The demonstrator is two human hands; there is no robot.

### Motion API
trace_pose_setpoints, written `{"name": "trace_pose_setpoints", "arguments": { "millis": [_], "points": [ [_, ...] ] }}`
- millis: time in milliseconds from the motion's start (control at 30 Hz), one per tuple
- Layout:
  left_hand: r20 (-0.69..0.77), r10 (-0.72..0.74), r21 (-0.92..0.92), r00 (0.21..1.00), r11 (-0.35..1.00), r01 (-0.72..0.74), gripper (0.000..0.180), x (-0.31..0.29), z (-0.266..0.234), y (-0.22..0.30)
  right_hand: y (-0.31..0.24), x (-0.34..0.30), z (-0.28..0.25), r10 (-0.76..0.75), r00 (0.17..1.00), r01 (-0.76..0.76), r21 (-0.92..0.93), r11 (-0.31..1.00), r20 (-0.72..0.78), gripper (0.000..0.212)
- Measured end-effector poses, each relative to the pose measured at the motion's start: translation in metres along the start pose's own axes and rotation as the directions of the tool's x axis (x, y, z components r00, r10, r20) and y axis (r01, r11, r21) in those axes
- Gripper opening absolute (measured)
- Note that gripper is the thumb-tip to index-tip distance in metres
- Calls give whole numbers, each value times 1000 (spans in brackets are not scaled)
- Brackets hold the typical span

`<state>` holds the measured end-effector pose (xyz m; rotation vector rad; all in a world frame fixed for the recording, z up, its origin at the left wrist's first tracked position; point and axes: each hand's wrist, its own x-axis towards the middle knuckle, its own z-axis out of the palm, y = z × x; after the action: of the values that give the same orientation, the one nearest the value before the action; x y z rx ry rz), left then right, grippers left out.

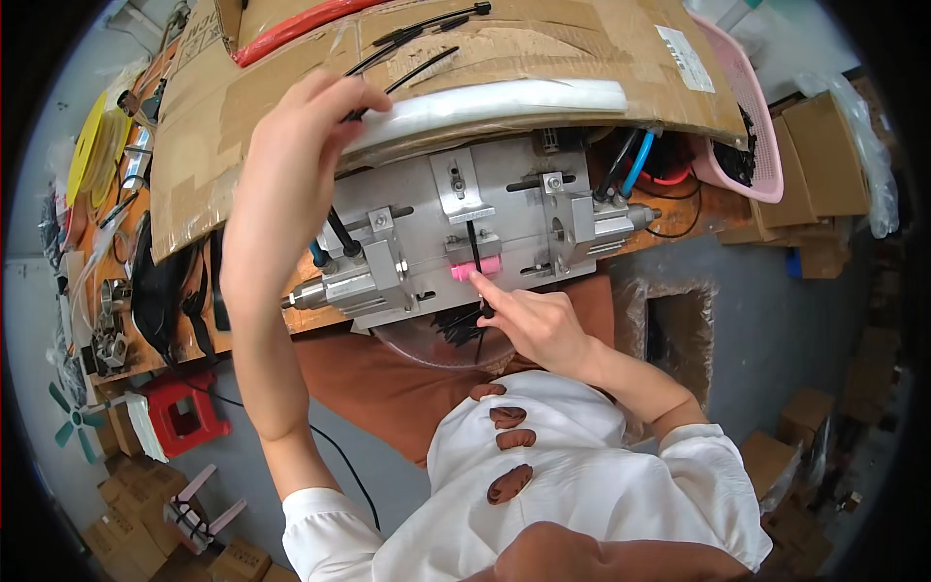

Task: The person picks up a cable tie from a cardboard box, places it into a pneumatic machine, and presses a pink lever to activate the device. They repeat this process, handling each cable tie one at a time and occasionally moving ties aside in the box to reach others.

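My left hand (pixel 315 126) is raised over the cardboard sheet, its fingers pinched round the end of a thin black rod (pixel 422 70). Beside its fingertips runs a long white translucent tube (pixel 504 99). On the metal fixture (pixel 417 281) in front of me, a second black rod (pixel 472 238) stretches down past a small pink block (pixel 475 268). My right hand (pixel 538 325) rests its index fingertip at the pink block's lower edge. Its other fingers are curled round the lower part of that rod. Under the fixture, a clear round dish (pixel 417 354) holds several black pieces.
The cardboard sheet (pixel 572 53) covers the bench behind the fixture, with a red strip (pixel 301 31) and more black rods on it. Metal cylinders (pixel 359 281) flank the fixture. A pink basket (pixel 766 155) stands at the far right. A red stool (pixel 189 412) is at lower left.
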<state>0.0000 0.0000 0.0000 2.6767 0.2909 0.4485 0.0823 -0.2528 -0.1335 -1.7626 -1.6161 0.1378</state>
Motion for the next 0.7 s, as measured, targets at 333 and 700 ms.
{"name": "trace_pose_setpoints", "arguments": {
  "millis": [333, 700],
  "points": [
    [-250, -142, 90, 958, 981, 169, 76, -120, 121, 94, 56, 219, -99, -296, 954, 207, -610, 765, -47, 28],
    [-158, -181, 188, 971, 959, 210, 66, -109, 151, 101, 58, 184, -172, 164, 936, -73, 285, 956, -311, 17]
  ]
}}
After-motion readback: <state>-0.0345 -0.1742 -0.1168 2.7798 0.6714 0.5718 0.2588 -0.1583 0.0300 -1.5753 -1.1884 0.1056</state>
